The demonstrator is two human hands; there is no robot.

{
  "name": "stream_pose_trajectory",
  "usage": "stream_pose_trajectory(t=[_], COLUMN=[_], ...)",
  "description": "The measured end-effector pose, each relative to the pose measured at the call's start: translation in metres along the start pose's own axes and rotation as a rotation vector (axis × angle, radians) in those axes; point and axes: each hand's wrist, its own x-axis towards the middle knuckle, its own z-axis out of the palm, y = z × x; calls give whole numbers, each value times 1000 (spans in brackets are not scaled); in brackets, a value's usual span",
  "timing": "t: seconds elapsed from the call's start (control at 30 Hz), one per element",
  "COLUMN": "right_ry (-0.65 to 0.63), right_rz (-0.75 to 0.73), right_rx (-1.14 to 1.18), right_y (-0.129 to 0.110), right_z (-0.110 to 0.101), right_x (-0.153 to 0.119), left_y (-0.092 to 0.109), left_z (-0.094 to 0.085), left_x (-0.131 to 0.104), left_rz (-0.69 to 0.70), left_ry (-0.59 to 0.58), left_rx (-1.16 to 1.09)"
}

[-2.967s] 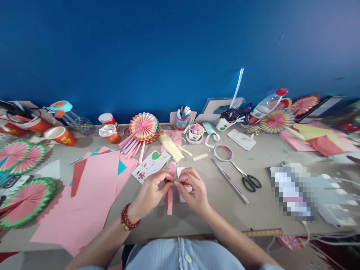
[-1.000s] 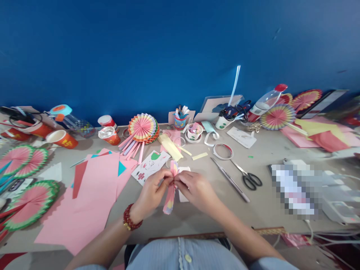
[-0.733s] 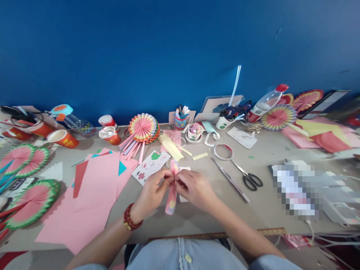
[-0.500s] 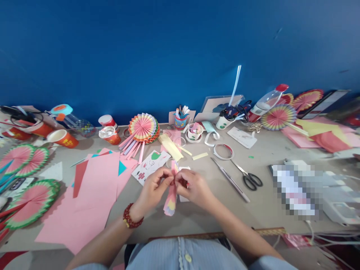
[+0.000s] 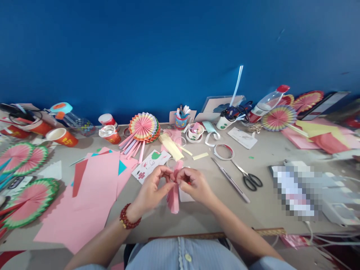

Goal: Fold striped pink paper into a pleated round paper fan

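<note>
— What takes up the most room on the worktop?

— The loose pink paper sheets at the left, flat and matte, overlapping in a pile (their number cannot be told). Next come the round pleated paper fans: three pink ones with green edges at far left, one rainbow fan with paper strips hanging from it at the back, and at least two more at the right.

— And the smaller things?

— One clear plastic bottle with a red cap lying tilted, three red paper cups at the left, one pair of black-handled scissors, one slim metal tool just beside them, one ring of tape.

— What do the hands hold?

— The left hand and right hand meet over the near middle of the worktop, fingers pinched together on one pink pleated paper strip, folded accordion-wise and gripped at its waist. A red bead bracelet circles the left wrist.
</note>
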Motion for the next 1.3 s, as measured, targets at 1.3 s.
stream_pose_trajectory(t=[1.3], right_ry=[-52], right_rz=[89], right_rx=[-183], right_y=[12], right_z=[0], right_x=[-5], left_y=[-18], left_z=[6], left_x=[-3], left_rz=[381], left_ry=[75], left_rx=[648])
